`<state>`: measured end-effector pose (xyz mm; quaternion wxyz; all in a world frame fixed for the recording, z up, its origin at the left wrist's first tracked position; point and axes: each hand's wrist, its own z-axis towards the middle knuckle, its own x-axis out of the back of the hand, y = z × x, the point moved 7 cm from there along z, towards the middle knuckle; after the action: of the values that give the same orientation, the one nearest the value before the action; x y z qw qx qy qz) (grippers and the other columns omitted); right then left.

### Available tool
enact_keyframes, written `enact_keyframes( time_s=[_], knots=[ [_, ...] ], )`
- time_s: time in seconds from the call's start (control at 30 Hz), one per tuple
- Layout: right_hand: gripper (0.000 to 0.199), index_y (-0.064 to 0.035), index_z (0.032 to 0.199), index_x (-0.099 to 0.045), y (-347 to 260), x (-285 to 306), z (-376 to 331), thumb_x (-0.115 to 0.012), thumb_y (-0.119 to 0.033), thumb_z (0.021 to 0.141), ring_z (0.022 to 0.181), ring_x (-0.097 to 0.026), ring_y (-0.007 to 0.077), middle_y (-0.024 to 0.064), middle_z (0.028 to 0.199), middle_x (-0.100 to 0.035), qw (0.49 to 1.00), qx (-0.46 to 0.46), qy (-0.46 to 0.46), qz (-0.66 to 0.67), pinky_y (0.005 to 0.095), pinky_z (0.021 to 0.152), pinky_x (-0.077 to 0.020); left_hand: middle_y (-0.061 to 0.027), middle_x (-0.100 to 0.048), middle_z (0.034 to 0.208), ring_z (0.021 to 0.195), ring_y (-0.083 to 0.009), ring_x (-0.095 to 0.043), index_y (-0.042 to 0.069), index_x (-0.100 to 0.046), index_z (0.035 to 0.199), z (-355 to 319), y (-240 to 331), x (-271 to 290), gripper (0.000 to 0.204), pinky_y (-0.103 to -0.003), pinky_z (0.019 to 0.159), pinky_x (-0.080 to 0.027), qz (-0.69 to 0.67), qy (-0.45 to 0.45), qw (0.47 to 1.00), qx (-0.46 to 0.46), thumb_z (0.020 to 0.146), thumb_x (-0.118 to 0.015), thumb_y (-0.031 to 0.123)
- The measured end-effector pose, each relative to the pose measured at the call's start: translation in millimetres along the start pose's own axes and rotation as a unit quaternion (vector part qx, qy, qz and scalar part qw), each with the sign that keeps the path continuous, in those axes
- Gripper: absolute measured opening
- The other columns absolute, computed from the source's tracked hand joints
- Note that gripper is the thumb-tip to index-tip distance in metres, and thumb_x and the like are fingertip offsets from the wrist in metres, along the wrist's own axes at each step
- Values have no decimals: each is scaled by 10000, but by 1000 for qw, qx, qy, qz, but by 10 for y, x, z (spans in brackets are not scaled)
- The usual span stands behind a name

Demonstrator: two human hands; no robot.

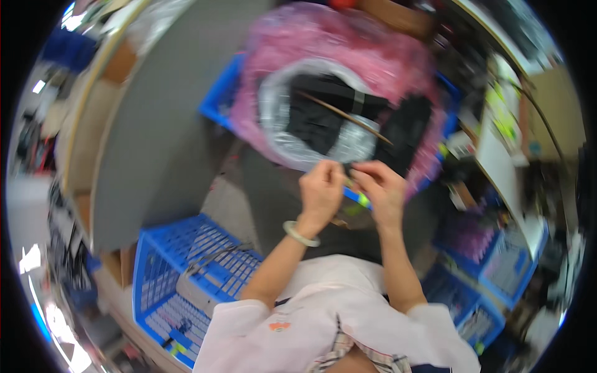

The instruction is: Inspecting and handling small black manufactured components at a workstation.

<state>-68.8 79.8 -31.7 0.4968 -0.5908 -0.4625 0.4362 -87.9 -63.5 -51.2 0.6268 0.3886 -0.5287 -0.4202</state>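
My left hand (322, 191), with a pale bangle (301, 234) at the wrist, and my right hand (384, 193) meet in front of my body. Fingertips of both are pinched together around something small and dark, too blurred to name. Just beyond them lies a large pink plastic bag (398, 65), opened wide, with a clear inner bag (273, 102). Black pieces (314, 124) that look like fabric fill it. A thin brown stick (345, 115) lies slanting across them. Below my fingers shows a yellow-green spot (364, 200), its kind unclear.
The pink bag sits in a blue crate (217, 102). Another blue crate (199, 242) stands at the lower left, and more blue crates (479, 311) at the right. A grey table (168, 112) runs along the left; a shelf edge (507, 180) bounds the right.
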Motion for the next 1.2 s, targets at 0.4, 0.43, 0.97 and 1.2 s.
enact_keyframes(
  time_s=[0.4, 0.43, 0.97, 1.2],
  knots=[
    [154, 12, 929, -554, 21, 68, 172, -637, 1, 799, 633, -526, 63, 28, 787, -561, 998, -7, -50, 44, 181, 550, -421, -108, -604, 583, 478, -167, -622, -115, -574, 948, 86, 246, -130, 224, -265, 433, -490, -211, -163, 955, 128, 818, -457, 24],
    [182, -2, 910, -528, -53, 45, 156, -652, 29, 780, 670, -525, 63, 23, 824, -548, 998, 13, -58, 0, 181, 585, -433, -109, -605, 582, 472, -167, -619, -115, -571, 939, 72, 248, -125, 215, -266, 430, -490, -211, -134, 960, 127, 819, -453, 18],
    [103, 49, 794, -605, -178, -38, 280, -572, 97, 709, 640, -566, 168, 91, 749, -600, 938, 241, -10, -251, 249, 540, -439, -225, -584, 623, 621, -410, -590, -2, -543, 751, 133, 178, -234, 90, -499, 568, -465, 128, -25, 991, 17, 734, -540, 86],
    [56, 45, 776, -582, -110, -228, 149, -613, 58, 732, 653, -548, 199, 100, 775, -574, 934, 232, -54, -266, 300, 568, -440, -200, -591, 606, 564, -371, -607, -14, -547, 813, 149, 36, 6, 109, -438, 497, -485, 46, 65, 997, 8, 768, -528, 83]
  ],
)
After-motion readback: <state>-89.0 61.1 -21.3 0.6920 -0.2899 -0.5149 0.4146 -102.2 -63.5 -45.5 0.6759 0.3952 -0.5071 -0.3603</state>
